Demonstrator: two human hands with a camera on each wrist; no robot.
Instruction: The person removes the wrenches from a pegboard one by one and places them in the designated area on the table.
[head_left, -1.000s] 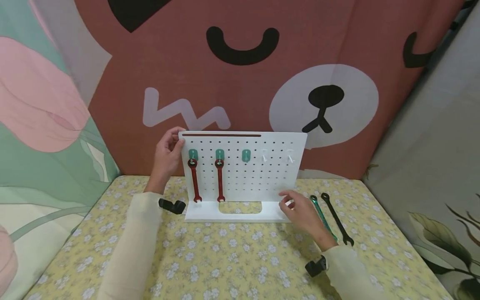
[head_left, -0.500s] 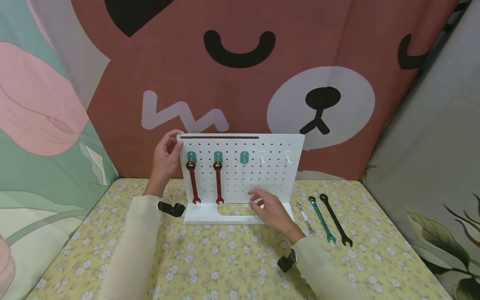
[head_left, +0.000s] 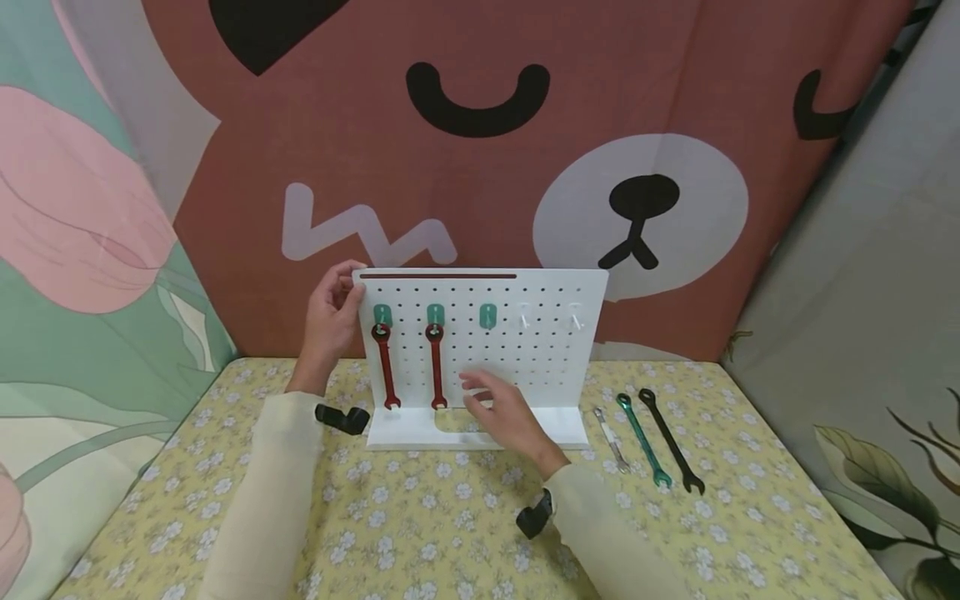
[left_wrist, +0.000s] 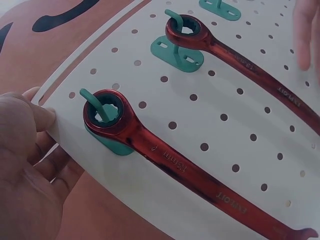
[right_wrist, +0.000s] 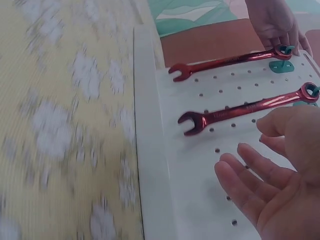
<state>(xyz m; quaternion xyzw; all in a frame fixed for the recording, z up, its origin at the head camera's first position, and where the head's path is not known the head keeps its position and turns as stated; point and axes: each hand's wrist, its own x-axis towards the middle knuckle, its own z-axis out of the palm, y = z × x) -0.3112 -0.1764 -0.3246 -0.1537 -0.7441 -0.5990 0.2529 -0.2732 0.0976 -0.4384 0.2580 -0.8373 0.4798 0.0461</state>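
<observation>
A white pegboard [head_left: 547, 350] stands on its own base. Its top left corner is pinched by my left hand [head_left: 333, 304], thumb [left_wrist: 45, 117] in front and fingers behind. Two red combination wrenches hang by their ring ends from green hooks: the left wrench [head_left: 387, 367] close to that hand, the second wrench [head_left: 437, 367] one hook further right. My right hand [head_left: 504, 410] hovers before the lower middle of the board with nothing in it. In the right wrist view its fingers [right_wrist: 250, 185] are loosely bent, close to the second wrench's shank.
A third green hook [head_left: 488, 316] and two clear hooks [head_left: 524, 318] carry nothing. Right of the board lie a small silver wrench [head_left: 612, 440], a green wrench [head_left: 645, 442] and a longer black wrench [head_left: 672, 442] on the flowered tablecloth [head_left: 420, 533].
My right hand has moved left from the board's right end to its middle, uncovering the silver wrench. My left hand keeps its hold on the corner.
</observation>
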